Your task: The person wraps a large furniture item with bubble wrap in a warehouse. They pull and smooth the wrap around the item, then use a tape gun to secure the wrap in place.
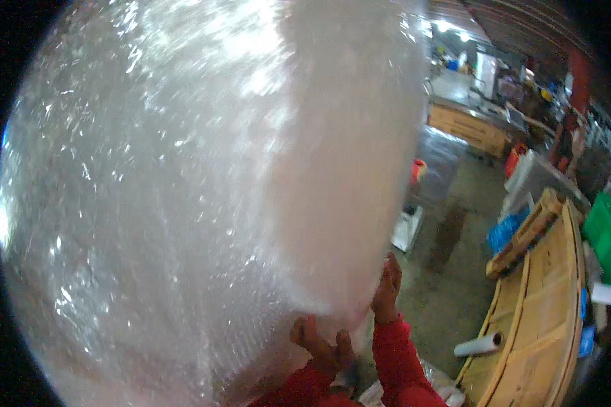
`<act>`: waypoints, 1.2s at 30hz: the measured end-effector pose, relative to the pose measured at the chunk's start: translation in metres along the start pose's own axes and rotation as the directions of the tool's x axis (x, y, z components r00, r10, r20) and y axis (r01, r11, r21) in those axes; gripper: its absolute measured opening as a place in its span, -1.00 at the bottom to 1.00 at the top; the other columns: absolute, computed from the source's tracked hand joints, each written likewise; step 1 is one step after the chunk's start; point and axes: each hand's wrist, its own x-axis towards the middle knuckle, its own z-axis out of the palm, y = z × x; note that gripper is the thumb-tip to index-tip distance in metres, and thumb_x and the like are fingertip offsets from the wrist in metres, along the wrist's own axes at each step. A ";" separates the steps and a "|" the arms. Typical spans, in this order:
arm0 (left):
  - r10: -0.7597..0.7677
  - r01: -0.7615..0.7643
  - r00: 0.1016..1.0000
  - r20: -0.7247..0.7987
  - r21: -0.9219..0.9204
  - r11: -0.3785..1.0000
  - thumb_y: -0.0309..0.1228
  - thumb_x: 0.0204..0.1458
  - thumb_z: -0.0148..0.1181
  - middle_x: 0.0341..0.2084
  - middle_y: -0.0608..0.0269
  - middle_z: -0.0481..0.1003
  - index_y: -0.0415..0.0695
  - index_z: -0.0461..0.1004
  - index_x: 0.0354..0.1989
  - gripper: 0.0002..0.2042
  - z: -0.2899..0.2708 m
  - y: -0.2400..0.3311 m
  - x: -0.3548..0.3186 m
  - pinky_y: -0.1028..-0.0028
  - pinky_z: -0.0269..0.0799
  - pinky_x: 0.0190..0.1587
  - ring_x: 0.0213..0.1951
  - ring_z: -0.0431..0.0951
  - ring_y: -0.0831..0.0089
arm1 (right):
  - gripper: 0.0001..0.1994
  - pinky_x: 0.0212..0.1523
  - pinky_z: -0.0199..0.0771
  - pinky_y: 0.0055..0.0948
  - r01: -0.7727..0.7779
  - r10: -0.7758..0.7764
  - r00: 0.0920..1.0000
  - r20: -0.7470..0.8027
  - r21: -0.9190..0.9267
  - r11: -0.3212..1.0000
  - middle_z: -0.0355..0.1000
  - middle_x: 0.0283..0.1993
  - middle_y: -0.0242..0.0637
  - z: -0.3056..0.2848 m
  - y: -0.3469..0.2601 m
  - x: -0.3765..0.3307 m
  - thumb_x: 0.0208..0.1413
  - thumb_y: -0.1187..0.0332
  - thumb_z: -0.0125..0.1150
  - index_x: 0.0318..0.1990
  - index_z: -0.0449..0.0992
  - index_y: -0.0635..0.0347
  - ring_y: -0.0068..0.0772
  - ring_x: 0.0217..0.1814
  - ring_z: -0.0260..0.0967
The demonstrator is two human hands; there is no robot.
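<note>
- The background is a workshop with a grey floor (428, 298) and bright ceiling lights (443, 27) at the upper right.
- From the left edge past the middle, a huge clear sheet of bubble wrap (149, 203) fills the view, creased and glinting; its right part looks smoother and beige.
- At the lower middle, the left hand (324, 347) is at the wrap's lower edge, thumb and a finger narrowly apart; whether it pinches the wrap cannot be told. Its sleeve is red.
- Just to the right and a little higher, the right hand (387, 288), also red-sleeved, is against the wrap's right edge, fingers pointing up; its grip is too blurred to tell.
- Beyond that edge, a small red object (419, 170) shows above a white tray-like piece (407, 229).
- Farther right, a wooden-sided bench (468, 127) stands in the distance.
- At the lower right, a whitish roll (478, 344) lies against long wooden boards (540, 319), below a blue bag (506, 234).
- At the far right hangs a green sheet (604, 237).
</note>
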 end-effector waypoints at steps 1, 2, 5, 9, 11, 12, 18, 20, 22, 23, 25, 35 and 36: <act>0.030 -0.029 0.999 -0.018 0.049 0.998 -0.11 0.20 -0.03 0.12 -0.19 0.18 -0.37 0.14 0.22 -0.41 0.001 0.000 -0.002 0.17 0.12 0.14 0.07 0.21 0.05 | -0.52 -0.01 0.31 -0.31 -0.047 0.048 0.997 0.054 -0.007 0.999 0.41 -0.10 -0.25 -0.006 0.003 0.014 0.27 -0.02 -0.01 -0.01 0.41 0.29 -0.38 -0.06 0.34; 0.041 -0.041 0.999 -0.003 0.075 0.996 -0.11 0.20 -0.03 0.12 -0.20 0.18 -0.37 0.14 0.22 -0.41 0.002 -0.001 -0.003 0.15 0.12 0.15 0.08 0.21 0.04 | -0.54 -0.03 0.32 -0.32 -0.069 0.071 0.993 0.092 -0.025 0.997 0.41 -0.11 -0.26 -0.010 0.008 0.025 0.26 0.00 0.01 -0.02 0.42 0.29 -0.38 -0.07 0.34; 0.054 -0.061 0.996 0.071 0.097 0.993 -0.10 0.19 -0.01 0.13 -0.22 0.18 -0.36 0.15 0.22 -0.40 0.004 -0.007 0.000 0.12 0.10 0.16 0.10 0.20 0.00 | -0.57 -0.08 0.34 -0.34 -0.129 0.136 0.977 0.167 -0.048 0.990 0.42 -0.14 -0.28 -0.014 0.035 0.026 0.24 0.04 0.04 -0.04 0.43 0.29 -0.39 -0.12 0.35; 0.055 -0.076 0.976 0.209 0.094 0.993 -0.10 0.18 0.02 0.14 -0.25 0.17 -0.36 0.16 0.23 -0.39 -0.002 -0.010 0.008 0.08 0.09 0.18 0.12 0.18 -0.06 | -0.61 -0.14 0.36 -0.37 -0.183 0.182 0.969 0.167 -0.012 0.983 0.43 -0.19 -0.31 -0.028 0.055 -0.015 0.22 0.10 0.09 -0.07 0.45 0.30 -0.41 -0.18 0.36; 0.060 -0.088 0.956 0.288 0.085 0.993 -0.09 0.17 0.03 0.14 -0.27 0.17 -0.36 0.16 0.23 -0.38 -0.007 -0.008 0.013 0.05 0.08 0.19 0.14 0.18 -0.09 | -0.63 -0.17 0.37 -0.38 -0.089 0.092 0.994 0.057 -0.048 0.995 0.43 -0.21 -0.32 -0.041 0.047 -0.018 0.20 0.13 0.11 -0.08 0.46 0.30 -0.41 -0.20 0.36; 0.054 -0.086 0.945 0.322 0.085 0.993 -0.09 0.17 0.04 0.15 -0.28 0.17 -0.36 0.16 0.23 -0.38 -0.008 -0.007 0.016 0.04 0.07 0.20 0.14 0.17 -0.10 | -0.65 -0.19 0.38 -0.39 0.014 -0.017 0.999 -0.028 -0.125 0.992 0.44 -0.22 -0.33 -0.046 0.041 -0.010 0.19 0.15 0.12 -0.08 0.47 0.30 -0.42 -0.22 0.37; -0.154 0.149 0.932 0.329 0.039 0.988 -0.11 0.13 0.09 0.16 -0.32 0.15 -0.37 0.18 0.23 -0.36 0.009 -0.006 0.043 -0.02 0.04 0.22 0.18 0.15 -0.21 | -0.45 -0.12 0.41 -0.30 0.426 -0.633 0.759 -0.150 -0.622 0.657 0.45 -0.17 -0.15 0.007 0.034 0.089 0.20 -0.08 0.10 -0.04 0.45 0.35 -0.31 -0.12 0.39; -0.223 0.229 0.925 0.306 0.019 0.973 -0.11 0.12 0.12 0.09 -0.33 0.22 -0.36 0.18 0.25 -0.34 0.015 -0.004 0.051 -0.04 0.04 0.20 0.17 0.17 -0.21 | -0.42 0.00 0.36 -0.24 0.559 -0.756 0.653 -0.050 -0.642 0.525 0.33 0.04 -0.08 0.049 0.058 0.112 0.13 -0.01 0.21 0.06 0.36 0.38 -0.21 0.03 0.31; -0.114 0.139 0.973 0.202 -0.114 0.984 -0.13 0.13 0.10 0.09 -0.35 0.24 -0.39 0.18 0.24 -0.35 0.017 0.000 0.057 -0.07 0.07 0.19 0.15 0.20 -0.26 | -0.51 -0.06 0.35 -0.23 0.472 -0.596 0.797 -0.096 -0.516 0.715 0.33 -0.12 -0.08 0.083 0.089 0.121 0.02 0.17 0.33 -0.02 0.36 0.32 -0.12 -0.09 0.32; -0.071 0.098 0.981 0.178 -0.150 0.984 -0.13 0.13 0.09 0.09 -0.37 0.24 -0.41 0.17 0.24 -0.35 0.017 0.002 0.060 -0.09 0.09 0.18 0.14 0.22 -0.28 | -0.44 -0.05 0.34 -0.20 0.394 -0.491 0.868 -0.077 -0.495 0.774 0.33 -0.14 -0.06 0.099 0.105 0.124 0.00 0.11 0.35 0.02 0.33 0.34 -0.09 -0.10 0.31; 0.052 0.016 0.977 0.206 -0.317 0.948 -0.15 0.14 0.08 0.18 -0.36 0.14 -0.44 0.03 0.29 -0.29 0.021 0.005 0.068 -0.05 0.02 0.27 0.21 0.17 -0.25 | -0.42 -0.04 0.33 -0.20 0.452 -0.524 0.851 -0.013 -0.489 0.746 0.32 -0.12 -0.05 0.121 0.126 0.124 0.00 0.10 0.36 0.02 0.32 0.36 -0.07 -0.08 0.30; -0.250 0.238 0.966 0.069 0.145 0.960 -0.25 0.19 0.01 -0.03 -0.27 0.36 -0.50 0.12 0.18 -0.44 0.113 -0.022 0.137 0.14 0.26 0.15 0.00 0.40 -0.17 | -0.48 0.00 0.33 -0.28 -0.080 0.010 0.829 0.560 0.101 0.992 0.31 0.07 -0.21 0.085 0.111 0.176 0.25 -0.07 0.02 0.04 0.34 0.26 -0.29 0.06 0.28; -0.299 0.293 0.952 0.062 0.090 0.952 -0.26 0.19 0.02 -0.05 -0.27 0.37 -0.50 0.13 0.17 -0.45 0.120 -0.024 0.133 0.13 0.26 0.14 -0.02 0.41 -0.16 | -0.48 0.01 0.33 -0.28 -0.273 0.129 0.728 0.673 0.113 0.955 0.31 0.08 -0.24 0.080 0.119 0.192 0.28 -0.09 -0.04 0.06 0.33 0.25 -0.33 0.07 0.28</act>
